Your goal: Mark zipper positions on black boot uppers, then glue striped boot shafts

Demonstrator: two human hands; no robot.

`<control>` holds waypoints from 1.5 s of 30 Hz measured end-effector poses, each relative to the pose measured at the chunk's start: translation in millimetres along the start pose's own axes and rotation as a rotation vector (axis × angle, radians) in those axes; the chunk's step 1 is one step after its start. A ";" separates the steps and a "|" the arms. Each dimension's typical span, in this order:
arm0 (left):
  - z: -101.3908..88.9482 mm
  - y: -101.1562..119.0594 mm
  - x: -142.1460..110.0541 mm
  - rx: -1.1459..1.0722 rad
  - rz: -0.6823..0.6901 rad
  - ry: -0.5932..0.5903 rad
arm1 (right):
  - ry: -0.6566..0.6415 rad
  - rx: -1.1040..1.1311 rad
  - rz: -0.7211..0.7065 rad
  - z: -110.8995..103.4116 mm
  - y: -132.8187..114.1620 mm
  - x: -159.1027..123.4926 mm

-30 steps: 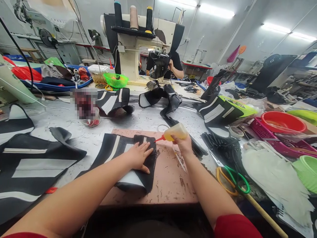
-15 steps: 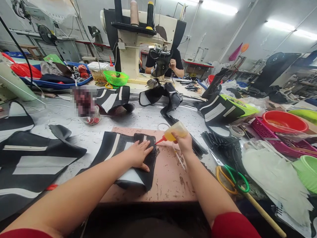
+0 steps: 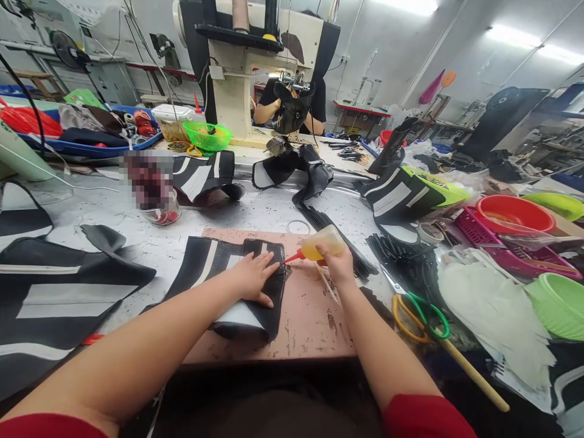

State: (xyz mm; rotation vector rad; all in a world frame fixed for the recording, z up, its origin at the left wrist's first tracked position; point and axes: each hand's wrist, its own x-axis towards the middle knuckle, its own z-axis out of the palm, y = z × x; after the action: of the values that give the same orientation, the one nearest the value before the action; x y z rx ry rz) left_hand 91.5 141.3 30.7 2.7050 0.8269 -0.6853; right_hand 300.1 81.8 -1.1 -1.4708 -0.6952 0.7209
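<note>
Table point(image 3: 237, 216) under everything; pink board point(image 3: 314, 328) at its near side, in front of the wearer; black panel point(image 3: 274, 298) lay partly on that board, its left part running out past the board onto the table, a flap folded over at its right end; left forearm point(image 3: 182, 328) crossed the panel from the near left and hid a good part of it.

Left hand point(image 3: 256, 277) lay flat on the folded flap, fingers spread apart, gripping nothing; right hand point(image 3: 336, 264) was wrapped round a squeeze bottle point(image 3: 325, 242) of yellowish liquid, off to the right of the panel, above the board; thin white stick point(image 3: 329, 286) lay just beside that wrist.

Key relation: bottle's long axis ran right to left, tipped down and a little toward the wearer; panel's right edge point(image 3: 285, 277) ran near to far, so the red nozzle point(image 3: 294, 257) met it roughly crosswise; tip was at the edge, in the far half; touching or just beside, couldn't tell; left hand was the nearer one, fingertips just inboard of the edge; right hand stood off by the nozzle's reach.
</note>
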 end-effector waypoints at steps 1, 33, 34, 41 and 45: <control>-0.4 0.4 0.1 0.004 -0.002 -0.003 | 0.011 0.008 0.003 -0.8 0.9 -2.6; 1.7 1.3 6.0 0.016 0.008 -0.042 | -0.133 0.022 0.172 -31.3 1.9 -81.2; 1.7 1.4 6.0 0.019 0.006 -0.048 | -0.165 0.013 0.187 -32.1 1.2 -83.1; -0.9 2.4 4.8 0.002 0.009 -0.054 | -0.162 -0.005 0.137 -35.0 -0.5 -92.4; -0.8 3.0 5.0 0.009 0.001 -0.055 | -0.169 0.013 0.140 -34.9 -2.6 -95.5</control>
State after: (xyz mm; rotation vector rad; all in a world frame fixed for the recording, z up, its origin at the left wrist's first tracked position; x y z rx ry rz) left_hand 97.2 141.4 29.2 2.6813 0.8111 -0.7622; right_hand 268.5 -14.7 3.9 -1.4691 -0.7187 0.9643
